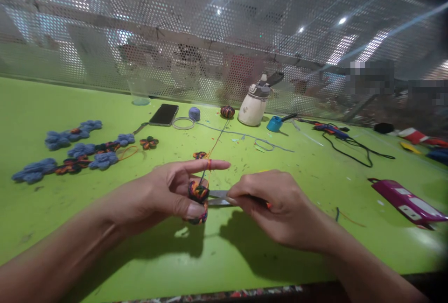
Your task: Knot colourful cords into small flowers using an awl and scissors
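My left hand pinches a multicoloured crochet piece between thumb and fingers. Its index finger is stretched out, with orange yarn looped round it. From there the strand runs back toward a dark multicoloured yarn ball. In my right hand is a pair of scissors, its handles mostly hidden by the fingers. The blades are apart and their tips reach the edge of the crochet piece. Behind the left hand lies a small multicoloured crochet flower.
Several blue crochet flowers lie at the left, near a phone. Along the back stand a blue yarn ball, a white bottle and a blue pot. A corded tool and a purple power strip occupy the right.
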The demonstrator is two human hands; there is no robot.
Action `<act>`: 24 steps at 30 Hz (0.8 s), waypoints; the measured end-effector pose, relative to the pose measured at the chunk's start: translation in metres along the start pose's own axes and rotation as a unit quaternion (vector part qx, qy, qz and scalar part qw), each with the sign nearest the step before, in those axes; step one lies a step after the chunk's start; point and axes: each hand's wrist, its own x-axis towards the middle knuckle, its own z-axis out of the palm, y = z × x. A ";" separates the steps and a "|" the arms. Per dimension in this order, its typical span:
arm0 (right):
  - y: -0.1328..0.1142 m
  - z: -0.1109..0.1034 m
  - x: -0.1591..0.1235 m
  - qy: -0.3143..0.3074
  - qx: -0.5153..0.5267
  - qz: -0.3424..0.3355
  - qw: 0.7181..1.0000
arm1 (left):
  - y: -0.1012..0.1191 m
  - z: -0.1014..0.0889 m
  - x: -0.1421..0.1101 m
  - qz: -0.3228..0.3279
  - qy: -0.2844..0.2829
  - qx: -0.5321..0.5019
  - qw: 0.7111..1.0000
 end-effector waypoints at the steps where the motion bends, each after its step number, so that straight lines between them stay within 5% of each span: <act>1: 0.000 0.001 0.000 0.001 0.009 0.004 1.000 | 0.000 0.000 0.000 0.000 -0.002 0.001 1.000; 9: -0.001 0.003 0.004 -0.020 0.133 0.115 0.984 | 0.004 0.004 0.001 -0.013 0.012 -0.032 0.999; 24: 0.000 0.006 0.002 -0.012 0.104 0.086 0.991 | -0.006 -0.002 0.002 -0.013 -0.019 -0.008 1.000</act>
